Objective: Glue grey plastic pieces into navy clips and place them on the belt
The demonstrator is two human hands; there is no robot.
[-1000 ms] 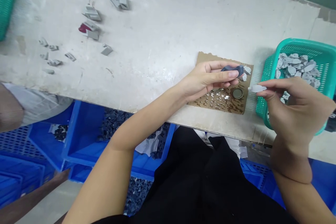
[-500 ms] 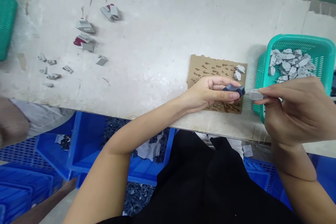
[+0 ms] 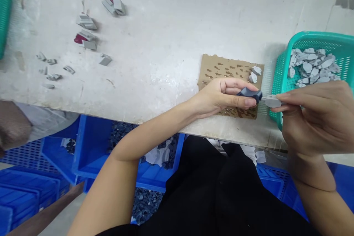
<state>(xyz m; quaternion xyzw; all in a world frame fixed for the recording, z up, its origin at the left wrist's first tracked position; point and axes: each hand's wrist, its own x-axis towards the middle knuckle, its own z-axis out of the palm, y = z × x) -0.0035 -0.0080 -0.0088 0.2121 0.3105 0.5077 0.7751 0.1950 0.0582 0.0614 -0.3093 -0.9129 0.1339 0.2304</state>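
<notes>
Between the thumb and fingers of my left hand (image 3: 221, 97) is a dark blue moulded plastic piece (image 3: 250, 94), curved along its top. My right hand (image 3: 318, 114) pinches a small light grey piece (image 3: 272, 101) by its right end, and its left end points at the blue piece with a narrow gap between them. Under my left hand lies a brown cardboard sheet (image 3: 231, 67) dotted with shiny wet-looking drops. Two light grey pieces (image 3: 253, 77) rest on its upper right corner.
Beside my right hand a green basket (image 3: 279, 70) holds many grey pieces (image 3: 312, 67). Grey and dark red parts (image 3: 85, 40) lie at the table's left. Blue bins (image 3: 94, 155) with dark pieces stand below the table edge. Another person's sleeve (image 3: 13, 125) shows at far left.
The view has shifted slightly, so the table things sit a little differently. Both hands keep their grip on the blue and grey pieces, and the gap between the pieces looks much the same.
</notes>
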